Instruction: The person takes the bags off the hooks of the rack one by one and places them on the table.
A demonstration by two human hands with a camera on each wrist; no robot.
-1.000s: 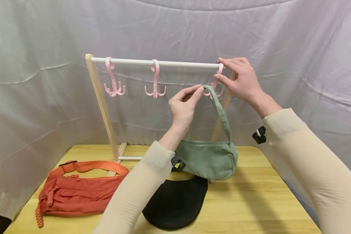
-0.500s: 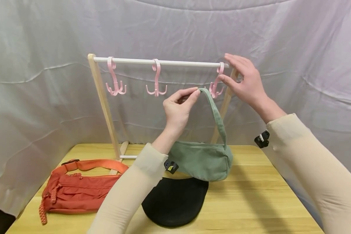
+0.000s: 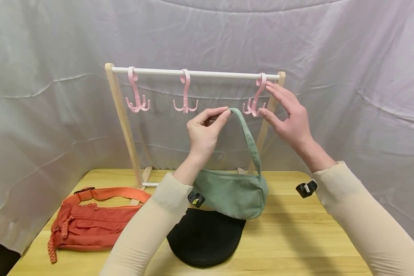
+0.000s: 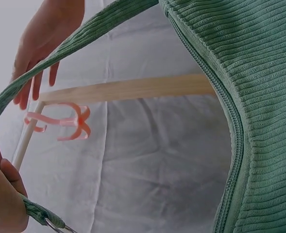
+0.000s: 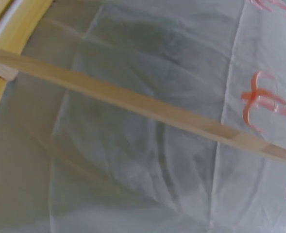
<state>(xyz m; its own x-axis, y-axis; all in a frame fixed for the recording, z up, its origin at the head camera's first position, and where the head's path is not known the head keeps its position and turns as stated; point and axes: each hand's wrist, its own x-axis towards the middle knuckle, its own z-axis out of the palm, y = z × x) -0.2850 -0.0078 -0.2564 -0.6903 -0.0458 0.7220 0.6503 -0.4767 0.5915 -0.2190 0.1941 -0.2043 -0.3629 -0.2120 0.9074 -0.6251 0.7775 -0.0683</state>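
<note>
A green corduroy shoulder bag (image 3: 232,193) hangs from its strap (image 3: 249,142), which my left hand (image 3: 204,132) pinches near the top between thumb and fingers. In the left wrist view the bag's ribbed body (image 4: 259,87) and zipper fill the right side. My right hand (image 3: 291,117) is beside the rightmost pink hook (image 3: 257,96), its fingers extended and nothing in its grasp. The fingertips are right at the hook's stem and the thumb tip is by its lower prongs. That hook (image 5: 254,99) also shows in the right wrist view, where only a bit of the hand appears.
The rack's white rail (image 3: 220,74) carries two more pink hooks, one at the left (image 3: 137,92) and one in the middle (image 3: 185,92). Wooden posts (image 3: 125,126) support it. On the table (image 3: 296,230) lie a red-orange waist bag (image 3: 89,226) and a black curved piece (image 3: 207,237).
My left hand and the green bag have moved left and slightly down, away from the right hook. My right hand came off the rail's end and lowered along the hook.
</note>
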